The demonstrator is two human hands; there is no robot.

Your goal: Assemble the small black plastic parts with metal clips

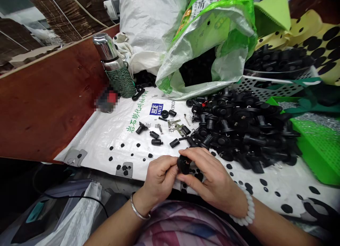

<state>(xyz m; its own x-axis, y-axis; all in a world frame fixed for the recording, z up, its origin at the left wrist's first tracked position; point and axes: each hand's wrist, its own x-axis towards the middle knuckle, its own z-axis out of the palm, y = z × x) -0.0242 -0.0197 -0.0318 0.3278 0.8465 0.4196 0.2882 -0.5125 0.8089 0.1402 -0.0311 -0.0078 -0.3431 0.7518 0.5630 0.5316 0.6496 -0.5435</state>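
Note:
A small black plastic part with a round head (183, 164) is held between my two hands, just over the near edge of the table. My left hand (161, 177) is closed, its thumb and forefinger pinching the part's left side. From the other side the fingers and thumb of my right hand (212, 175) grip the same part. My fingers hide some of its shape. Beyond my hands, several loose black cylinders (157, 142) and thin metal strips (175, 126) lie on the white printed sheet (101, 132). A large heap of similar black parts (233, 129) sits to the right.
A metal flask (105, 49) in a green knitted cover stands at the back left, by a reddish-brown board (53, 107). An open green-and-white sack (170, 68) lies behind the heap. On the right are a white basket (255, 84) of black parts and a green tray (316, 164) with small metal pieces.

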